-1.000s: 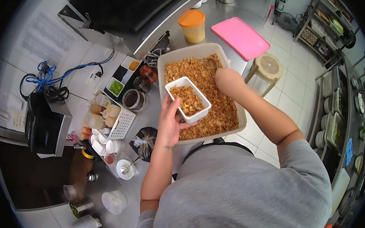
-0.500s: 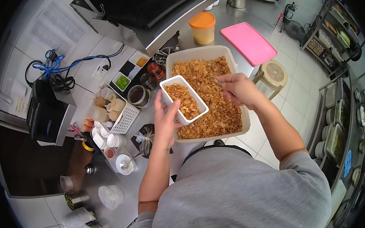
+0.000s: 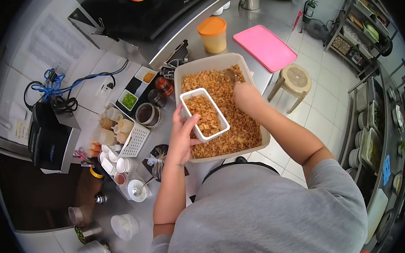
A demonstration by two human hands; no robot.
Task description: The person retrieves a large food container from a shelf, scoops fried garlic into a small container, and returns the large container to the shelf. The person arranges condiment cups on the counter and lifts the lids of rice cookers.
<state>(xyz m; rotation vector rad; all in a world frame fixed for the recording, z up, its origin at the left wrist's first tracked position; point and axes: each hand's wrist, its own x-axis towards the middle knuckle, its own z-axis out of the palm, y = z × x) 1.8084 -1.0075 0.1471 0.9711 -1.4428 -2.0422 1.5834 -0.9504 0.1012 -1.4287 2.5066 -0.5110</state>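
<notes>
My left hand (image 3: pixel 181 138) grips a small white rectangular container (image 3: pixel 223 133), thumb over its near rim. Crisp golden-brown flakes (image 3: pixel 203 115) fill much of it. Below stands a large pale plastic tub (image 3: pixel 210 61), holding a broad layer of similar brown flakes (image 3: pixel 247 132). Over the tub's right side, my right hand (image 3: pixel 248 97) is closed around the handle of a metal spoon (image 3: pixel 230 74). The spoon's bowl rests at the flakes near the tub's far right corner; its handle is mostly hidden by my fingers.
Behind the tub are an orange-lidded container (image 3: pixel 212 35) and a pink lid (image 3: pixel 266 48). To the left sit sauce jars (image 3: pixel 147 114), a white basket of bottles (image 3: pixel 134 141) and a cup (image 3: pixel 137 190). A stool (image 3: pixel 293 82) stands right of the counter.
My right hand has moved toward the tub's far side with the spoon, whose bowl now shows at the flakes. My left hand still holds the white container, now turned slightly. The view has shifted a little.
</notes>
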